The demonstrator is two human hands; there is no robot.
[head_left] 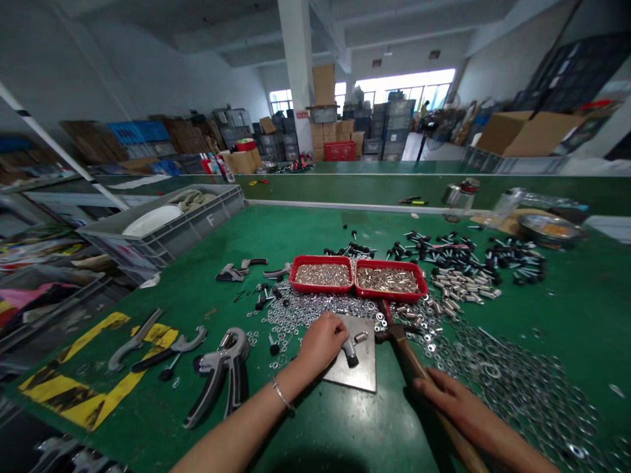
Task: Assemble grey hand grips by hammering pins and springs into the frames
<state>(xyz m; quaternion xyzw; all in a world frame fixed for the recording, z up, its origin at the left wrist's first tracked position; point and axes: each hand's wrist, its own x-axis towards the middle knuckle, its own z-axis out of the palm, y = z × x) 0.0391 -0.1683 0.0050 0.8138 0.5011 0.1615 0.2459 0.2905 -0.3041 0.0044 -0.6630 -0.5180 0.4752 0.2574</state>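
My left hand [323,338] is closed over a small grey metal part [349,348] with a black end, held down on a flat steel plate [365,378]. Its fingertips are partly hidden from me. Just right of that part, a short shiny metal cylinder [361,337] lies on the plate. My right hand [446,394] grips the wooden handle of a hammer [419,364], whose head is beside the plate's right edge. Left of my forearm stands a grip with black-and-grey handles and a spring [224,364]; loose curved handles [135,338] lie farther left.
Two red trays [352,276] of small metal pieces stand beyond the plate. Washers [513,381], metal sleeves [463,286] and black-headed bolts [444,249] are heaped around them. A grey crate [197,220] sits at the left; jars [461,197] and a bowl [549,230] stand at back right.
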